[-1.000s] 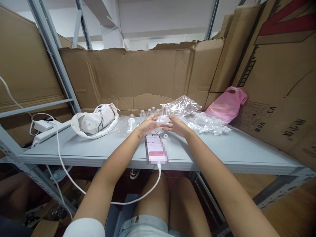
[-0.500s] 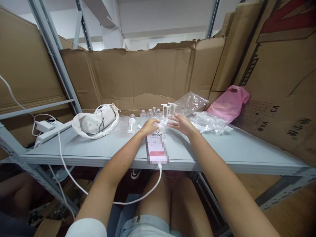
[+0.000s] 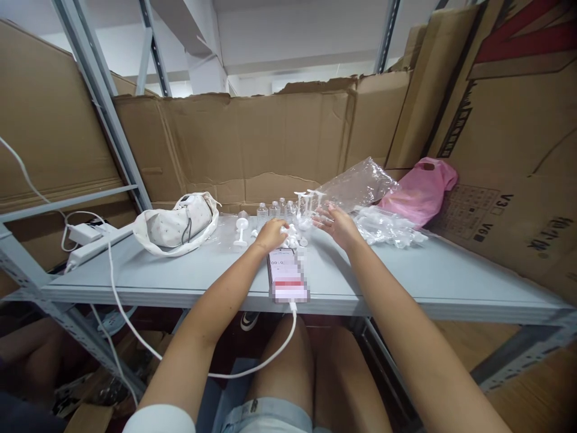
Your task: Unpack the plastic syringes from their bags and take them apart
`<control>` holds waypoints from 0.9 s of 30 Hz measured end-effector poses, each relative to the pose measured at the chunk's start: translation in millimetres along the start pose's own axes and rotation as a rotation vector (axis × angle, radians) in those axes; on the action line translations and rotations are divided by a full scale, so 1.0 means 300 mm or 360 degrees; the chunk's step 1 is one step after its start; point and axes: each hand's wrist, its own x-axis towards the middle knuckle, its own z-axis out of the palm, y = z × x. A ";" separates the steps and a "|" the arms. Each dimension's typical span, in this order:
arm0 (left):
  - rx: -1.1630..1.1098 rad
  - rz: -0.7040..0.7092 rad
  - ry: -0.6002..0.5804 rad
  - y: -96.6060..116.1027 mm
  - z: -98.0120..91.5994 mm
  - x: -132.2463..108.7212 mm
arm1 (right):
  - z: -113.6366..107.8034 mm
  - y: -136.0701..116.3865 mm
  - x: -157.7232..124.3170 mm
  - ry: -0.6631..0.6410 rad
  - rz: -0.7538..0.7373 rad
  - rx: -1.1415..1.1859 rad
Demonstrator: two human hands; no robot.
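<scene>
My left hand [image 3: 272, 236] is at the left edge of a pile of small white plastic pieces [image 3: 295, 238], fingers loosely apart and nothing visible in them. My right hand [image 3: 339, 227] hovers to the right of the pile, fingers spread, close to the white T-topped pieces [image 3: 309, 203] that stand upright. Clear small bottles [image 3: 262, 214] stand in a row behind my left hand. Farther left is a white spool-shaped piece [image 3: 242, 231]. Just in front of the pile lies a phone [image 3: 283, 270], partly blurred, with a white cable plugged in.
A crumpled clear plastic bag [image 3: 360, 183] and more clear wrapped pieces [image 3: 390, 228] lie right, beside a pink bag [image 3: 419, 192]. At left are a white cloth pouch [image 3: 180, 225] and a power strip [image 3: 92, 248]. Cardboard [image 3: 252, 138] walls the back.
My right hand has moved slightly right, away from the pile, with its fingers spread. The clear bag behind it has shifted right and up. My left hand has barely moved.
</scene>
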 end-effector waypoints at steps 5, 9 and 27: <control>0.0076 0.0005 -0.0004 0.005 -0.008 -0.003 | -0.005 -0.016 -0.002 0.0013 -0.0115 0.0084; 0.0072 -0.0010 0.0018 0.009 -0.012 -0.005 | 0.001 -0.031 -0.015 0.0022 -0.0186 0.0162; 0.0262 0.0273 -0.0212 0.057 0.005 -0.029 | 0.042 -0.025 -0.057 -0.0413 -0.0110 0.0015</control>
